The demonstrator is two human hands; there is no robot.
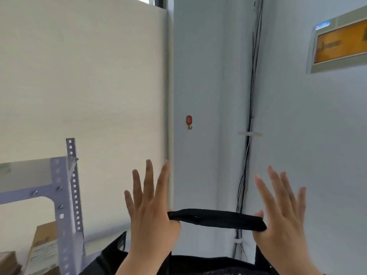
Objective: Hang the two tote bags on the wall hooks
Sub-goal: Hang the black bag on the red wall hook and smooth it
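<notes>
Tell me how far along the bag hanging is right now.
Nothing looks hung yet: the red wall hook is bare. In hand: the black tote bag has its strap stretched between the thumbs of the left hand and right hand, fingers spread, below the hook. Left: loop this strap over the hook. A second bag and second hook are not in view.

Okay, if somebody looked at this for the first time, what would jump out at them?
First, the two raised hands low in the middle, left hand and right hand, fingers spread, stretching a black tote bag strap between them. Above it, a small red wall hook sits bare on the pale wall, with dark cables running down the corner to its right.
</notes>
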